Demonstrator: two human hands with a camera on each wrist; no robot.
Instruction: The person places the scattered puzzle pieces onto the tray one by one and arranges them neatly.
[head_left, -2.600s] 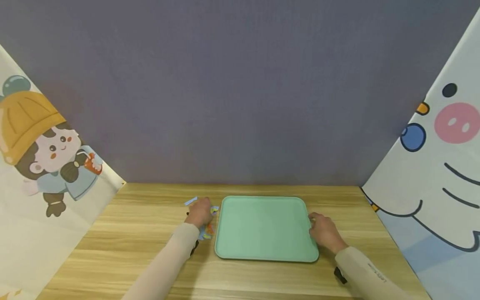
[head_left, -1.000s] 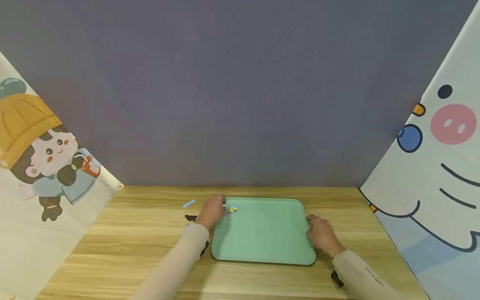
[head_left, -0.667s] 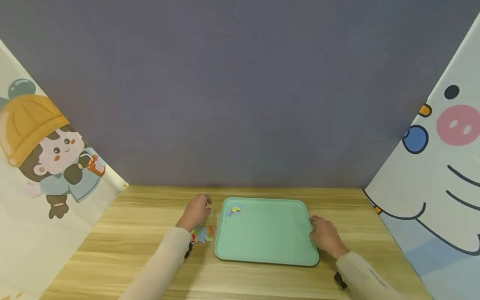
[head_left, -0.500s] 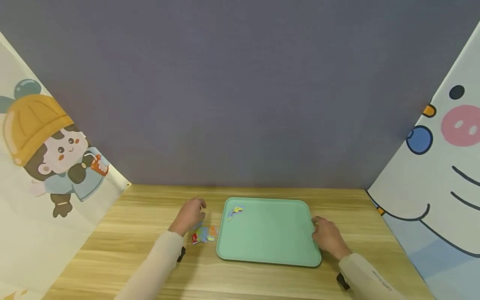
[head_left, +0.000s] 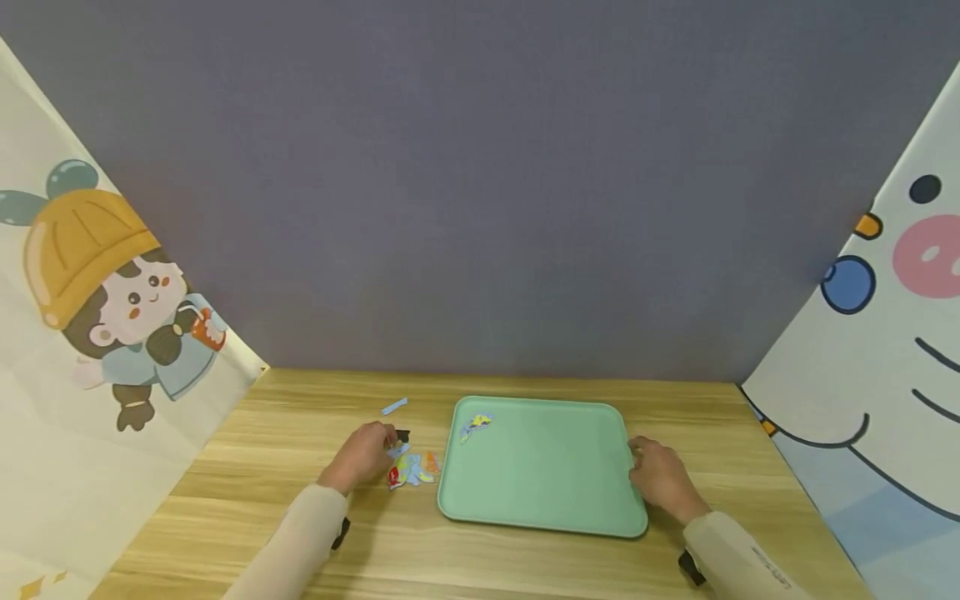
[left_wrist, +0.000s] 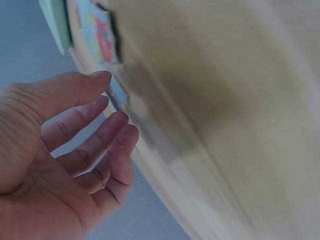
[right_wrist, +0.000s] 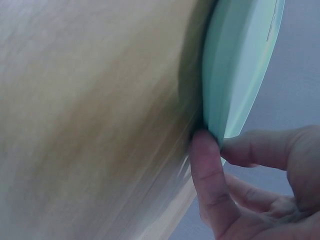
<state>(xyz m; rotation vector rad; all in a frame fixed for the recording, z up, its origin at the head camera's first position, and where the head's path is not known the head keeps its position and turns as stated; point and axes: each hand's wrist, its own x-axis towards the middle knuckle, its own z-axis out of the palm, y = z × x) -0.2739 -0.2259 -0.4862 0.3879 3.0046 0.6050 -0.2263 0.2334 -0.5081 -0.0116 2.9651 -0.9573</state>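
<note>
The left hand (head_left: 362,455) hovers beside a cluster of flat printed pieces (head_left: 414,469), coloured blue, red, orange and green, on the table. In the left wrist view its loosely bent fingers (left_wrist: 95,155) hold nothing, and the thumb tip overlaps a small blue piece (left_wrist: 117,91). The right hand (head_left: 662,477) grips the right edge of a mint-green tray (head_left: 543,475); thumb and forefinger pinch the tray's rim (right_wrist: 214,107) in the right wrist view. One yellow-and-blue piece (head_left: 476,425) lies in the tray's far left corner.
A dark piece (head_left: 402,436) and a narrow light-blue strip (head_left: 394,406) lie beyond the cluster on the wooden table (head_left: 517,567). A grey partition (head_left: 480,208) stands behind, with printed panels (head_left: 885,375) at both sides.
The left hand went from the pieces to the tray, left the yellow-and-blue piece in its corner, and came back left to the cluster. The right hand has stayed on the tray's edge.
</note>
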